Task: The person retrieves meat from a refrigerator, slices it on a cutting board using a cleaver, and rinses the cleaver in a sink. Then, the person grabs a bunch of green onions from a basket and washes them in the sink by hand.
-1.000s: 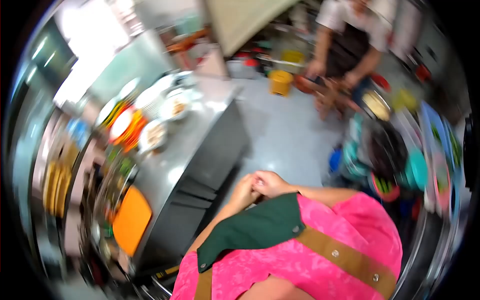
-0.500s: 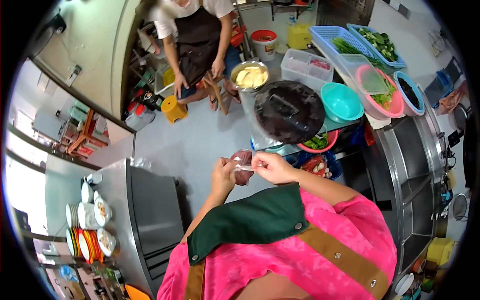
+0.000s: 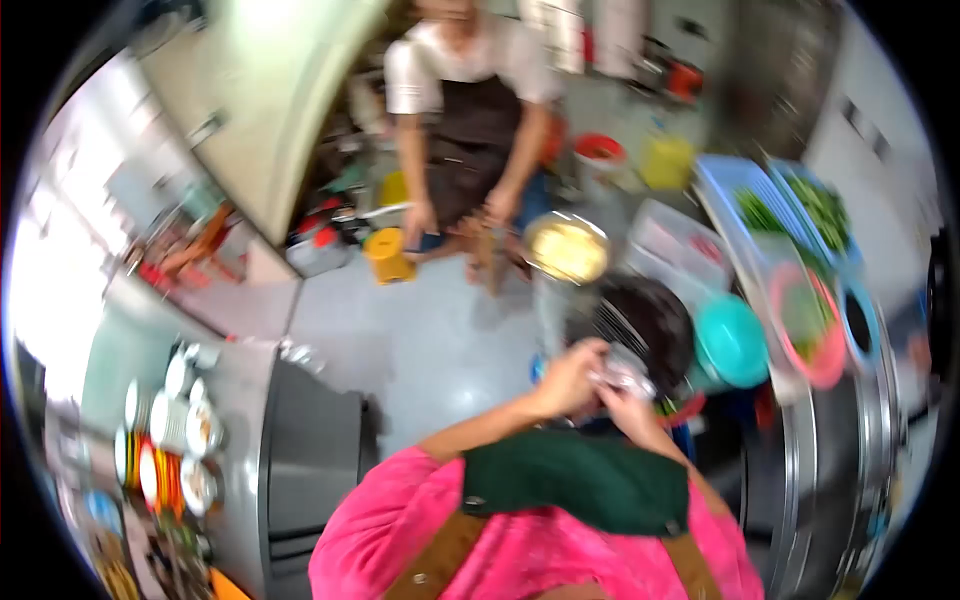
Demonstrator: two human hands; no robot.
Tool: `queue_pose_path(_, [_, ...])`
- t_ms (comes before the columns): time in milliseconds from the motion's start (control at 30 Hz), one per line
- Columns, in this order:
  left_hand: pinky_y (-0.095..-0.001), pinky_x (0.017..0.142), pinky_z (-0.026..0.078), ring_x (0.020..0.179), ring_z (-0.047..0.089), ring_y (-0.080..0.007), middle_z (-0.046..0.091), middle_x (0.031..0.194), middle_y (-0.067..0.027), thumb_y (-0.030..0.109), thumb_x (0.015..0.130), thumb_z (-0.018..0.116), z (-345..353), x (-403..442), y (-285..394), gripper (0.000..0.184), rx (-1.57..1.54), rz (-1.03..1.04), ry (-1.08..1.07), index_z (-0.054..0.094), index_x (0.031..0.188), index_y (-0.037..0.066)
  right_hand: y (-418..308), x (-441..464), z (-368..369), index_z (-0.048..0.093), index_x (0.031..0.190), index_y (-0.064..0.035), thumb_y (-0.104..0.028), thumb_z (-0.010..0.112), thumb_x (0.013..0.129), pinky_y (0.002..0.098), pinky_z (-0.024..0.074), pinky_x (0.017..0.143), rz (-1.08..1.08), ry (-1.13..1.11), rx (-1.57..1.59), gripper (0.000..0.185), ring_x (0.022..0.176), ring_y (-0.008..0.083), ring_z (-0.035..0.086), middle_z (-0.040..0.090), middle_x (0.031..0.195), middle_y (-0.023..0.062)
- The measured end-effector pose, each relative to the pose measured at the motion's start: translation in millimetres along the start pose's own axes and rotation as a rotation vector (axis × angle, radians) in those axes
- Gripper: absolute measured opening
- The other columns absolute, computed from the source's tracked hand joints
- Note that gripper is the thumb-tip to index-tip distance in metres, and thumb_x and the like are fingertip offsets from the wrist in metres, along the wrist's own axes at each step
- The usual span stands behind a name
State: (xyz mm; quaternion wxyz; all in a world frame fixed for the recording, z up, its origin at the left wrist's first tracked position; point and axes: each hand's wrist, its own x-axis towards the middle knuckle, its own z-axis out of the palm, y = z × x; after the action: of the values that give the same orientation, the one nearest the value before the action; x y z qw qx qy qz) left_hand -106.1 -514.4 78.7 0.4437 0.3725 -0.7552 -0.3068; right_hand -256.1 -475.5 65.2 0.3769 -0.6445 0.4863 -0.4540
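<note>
- We're right on the hands: the left hand (image 3: 572, 378) has its fingers curled in, narrow, gripping the near side of a clear plastic bag (image 3: 630, 372); the right hand (image 3: 632, 412) pinches the bag from below, fingers close together; blur eats the fine detail.
- The bag is up between both hands, in front of the dark green bib (image 3: 580, 480); in our view it overlaps the dark round lid (image 3: 660, 315), though whether they touch we cannot tell.
- How far along are we? The bag is picked up, that much is done; we judge the handling to be midway, since neither hand has let go and the bag is not set down; whether its mouth is open or closed, we can't make out.
- Outward we go: the teal basin (image 3: 732, 340) sits just beside the lid; beyond stand a metal bowl (image 3: 560, 281) of pale yellow pieces and a clear plastic box (image 3: 665, 235); greens lie in the blue trays (image 3: 725, 180) off to the right.
- Farther out, a co-worker in a dark apron (image 3: 465, 150) sits near a yellow stool (image 3: 388, 257); stacked plates (image 3: 168, 425) wait at left.
- Brands, labels, writing? Nothing we can read; the bag shows no legible print, and the yellow container (image 3: 667, 160) at the back is too smeared.
</note>
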Motion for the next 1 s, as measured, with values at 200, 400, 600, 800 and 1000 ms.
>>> queue_pose_path(200, [-0.0439, 0.065, 0.045, 0.076, 0.058, -0.0369, 0.06, 0.079, -0.0176, 0.006, 0.077, 0.048, -23.9, 48.8, -40.9, 0.017, -0.072, -0.228, 0.042, 0.052, 0.093, 0.008, 30.0, 25.5, -47.7, 0.051, 0.072, -0.0014, -0.007, 0.06, 0.074, 0.0247, 0.036, 0.054, 0.095, 0.248, -0.217, 0.01, 0.06, 0.0087, 0.04, 0.046, 0.065, 0.0004])
queue_pose_path(400, [-0.039, 0.074, 0.043, 0.089, 0.053, -0.0332, 0.055, 0.094, -0.0131, 0.007, 0.068, 0.055, -9.3, 50.7, -72.3, 0.007, -0.202, 0.14, -0.202, 0.058, 0.074, 0.006, 63.7, 27.9, -35.1, 0.047, 0.077, 0.0012, -0.015, 0.046, 0.086, 0.0248, 0.0339, 0.052, 0.269, 0.268, -0.358, 0.018, 0.06, 0.0101, 0.038, 0.044, 0.067, 0.0011])
queue_pose_path(600, [-0.0411, 0.069, 0.04, 0.086, 0.05, -0.0317, 0.052, 0.084, -0.0115, 0.017, 0.056, 0.064, 15.3, 50.4, -81.5, 0.02, -0.258, 0.279, -0.282, 0.048, 0.058, 0.005, 88.4, 50.3, -66.9, 0.056, 0.093, -0.001, -0.026, 0.037, 0.087, 0.029, 0.043, 0.058, 0.75, 0.558, 0.149, 0.033, 0.068, 0.0166, 0.051, 0.058, 0.088, 0.0079])
queue_pose_path(800, [-0.0419, 0.066, 0.045, 0.075, 0.058, -0.0325, 0.06, 0.075, -0.016, 0.042, 0.075, 0.057, 7.2, 55.4, -48.5, 0.038, -0.059, -0.082, -0.628, 0.061, 0.079, 0.005, 71.8, 57.0, -84.8, 0.054, 0.1, -0.0029, -0.021, 0.043, 0.086, 0.027, 0.0423, 0.058, 0.576, 0.679, 0.346, 0.025, 0.071, 0.0158, 0.052, 0.056, 0.087, 0.0078])
queue_pose_path(1000, [-0.0465, 0.073, 0.047, 0.083, 0.061, -0.0332, 0.064, 0.084, -0.0177, 0.035, 0.08, 0.049, -1.4, 62.0, -27.0, 0.036, 0.415, -0.178, -0.816, 0.065, 0.086, 0.004, 51.4, 53.2, -78.7, 0.051, 0.099, -0.0049, -0.002, 0.052, 0.077, 0.0238, 0.0426, 0.053, 0.496, 0.412, 0.585, 0.022, 0.058, 0.0133, 0.049, 0.05, 0.071, 0.0043])
